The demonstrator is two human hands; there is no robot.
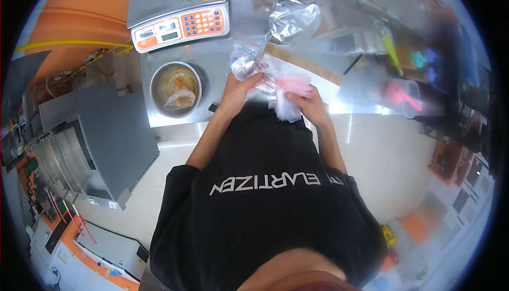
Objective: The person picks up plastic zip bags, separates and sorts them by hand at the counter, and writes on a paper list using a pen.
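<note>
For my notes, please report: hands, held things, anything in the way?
Left hand: gripping clear plastic bag. Right hand: gripping pink-and-white plastic bundle. Flat brown-and-white sheet just beyond; nothing visibly blocking.

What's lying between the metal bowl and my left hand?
The head view shows mostly bare counter there, with a small dark object, too unclear to identify, near its front edge.

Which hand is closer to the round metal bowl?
Left. The left hand is to the right of the bowl, not touching it; the right hand is farther right, beyond the left one.
</note>
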